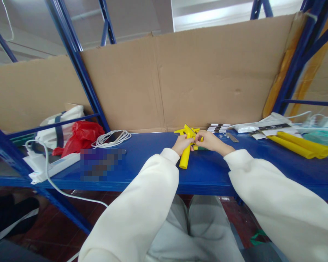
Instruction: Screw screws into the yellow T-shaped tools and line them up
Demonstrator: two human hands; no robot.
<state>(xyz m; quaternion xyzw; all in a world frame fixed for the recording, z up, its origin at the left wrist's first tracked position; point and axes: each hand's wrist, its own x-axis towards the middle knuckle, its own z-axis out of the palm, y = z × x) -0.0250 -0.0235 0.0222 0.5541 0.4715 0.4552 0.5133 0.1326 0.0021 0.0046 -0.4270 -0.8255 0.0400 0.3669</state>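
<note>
My left hand [181,143] is closed round a yellow tool with a thick round handle [184,160] and a wider, angled head, perhaps a scraper. My right hand [209,141] pinches at the head end from the other side; what lies between its fingertips is too small to make out. Behind the hands, more yellow plastic pieces [179,131] rest on the blue shelf [147,156], partly covered. To the right of my right hand are a small flat metal plate [232,137], tiny loose bits and a stack of small black-and-white packs [218,127].
Yellow tubes [300,145] and white packaging [273,122] lie at the right. On the left are a coiled white cable [112,139], a red plastic bag [84,134] and a power strip [54,168]. A cardboard sheet [202,76] walls off the back; blue posts [73,62] frame it.
</note>
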